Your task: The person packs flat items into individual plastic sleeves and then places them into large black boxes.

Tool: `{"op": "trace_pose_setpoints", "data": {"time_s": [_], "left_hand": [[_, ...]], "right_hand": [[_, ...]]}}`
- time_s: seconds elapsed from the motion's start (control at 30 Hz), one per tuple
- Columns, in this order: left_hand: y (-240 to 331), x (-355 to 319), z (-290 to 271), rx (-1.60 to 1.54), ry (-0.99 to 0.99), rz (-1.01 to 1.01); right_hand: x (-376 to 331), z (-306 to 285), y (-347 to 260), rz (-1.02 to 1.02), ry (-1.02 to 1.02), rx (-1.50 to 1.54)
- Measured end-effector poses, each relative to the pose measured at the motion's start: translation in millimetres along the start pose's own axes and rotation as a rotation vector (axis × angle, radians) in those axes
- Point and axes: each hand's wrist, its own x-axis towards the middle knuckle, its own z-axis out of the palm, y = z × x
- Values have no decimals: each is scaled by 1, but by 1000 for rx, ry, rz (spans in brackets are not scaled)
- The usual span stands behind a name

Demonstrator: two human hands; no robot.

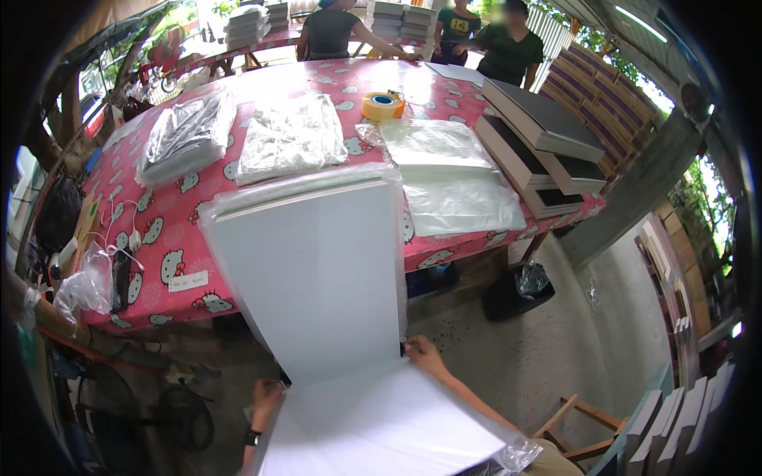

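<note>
White panel [333,254]: slants down from the counter [171,214], its far end resting there, so the counter seems to bear part of the weight
Left hand [267,398]: at the left edge where the panel meets the lower white panel [373,428], fingers curled in; cannot tell if they are clamped on it or only touching
Right hand [425,353]: at the opposite edge, fingertips close together; a firm pinch cannot be told; one hand per side likely keeps the join level
Lower white panel: nearest the body, its support hidden beneath it
Clear sleeve [349,178]: around the upper panel, reaching past its far edge, perhaps cut with spare length
Flat clear bags [464,198]: just right of the panel, probably kept flat for easy reach
Crumpled clear bags [294,139]: beyond the panel's far end
Tape roll [382,105]: behind the flat bags, seemingly laid on its side against rolling
Black-topped slabs [548,119]: piled askew at the right end, perhaps to leave working room
</note>
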Motion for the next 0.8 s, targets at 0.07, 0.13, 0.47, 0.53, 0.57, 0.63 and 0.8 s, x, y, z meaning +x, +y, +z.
{"op": "trace_pose_setpoints", "data": {"time_s": [0.07,0.13,0.47,0.53,0.57,0.63,0.8], "left_hand": [[-26,14,21,81,90,79],[-29,28,30,84,33,87],[120,17,-111,323,873,193],[155,5,-180,352,1177,356],[177,-3,-200,267,1294,530],[233,-26,-210,2,1406,684],[292,-36,-153,-586,743,1036]], "right_hand": [[14,18,18,-108,130,-78],[22,25,15,-112,195,-219],[35,-56,-102,-182,170,129],[-5,-85,-181,-220,-476,396],[-10,-82,-205,-500,-854,457],[-12,-49,-219,-768,-1492,524],[-1,50,-97,-518,-1358,-237]]}}
